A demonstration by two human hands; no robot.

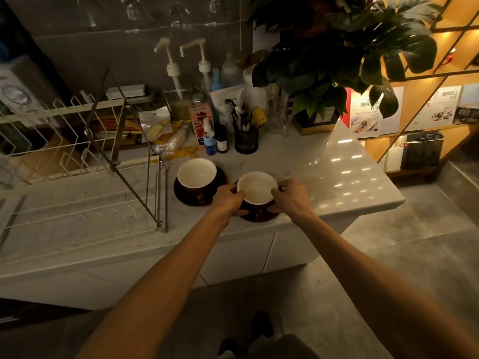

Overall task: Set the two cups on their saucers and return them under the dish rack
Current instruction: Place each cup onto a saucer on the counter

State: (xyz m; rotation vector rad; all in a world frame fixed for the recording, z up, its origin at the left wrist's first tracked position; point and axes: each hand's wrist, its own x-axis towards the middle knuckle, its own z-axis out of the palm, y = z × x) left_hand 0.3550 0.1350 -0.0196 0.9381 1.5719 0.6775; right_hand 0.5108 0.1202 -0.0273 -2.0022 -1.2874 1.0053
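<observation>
Both hands (259, 200) round rt cup (256, 187)

bare forearms, no sleeves; dark shoes (261, 325) below

The poster (368, 110) beside the plant shows Chinese characters reading "咖啡"; other labels are too blurred to read.

Mid-frame, one cup (196, 173) sits on its saucer (181, 193); right of it, another cup (256, 187), apparently on a saucer (261, 216); dish rack (77, 141) left.
</observation>
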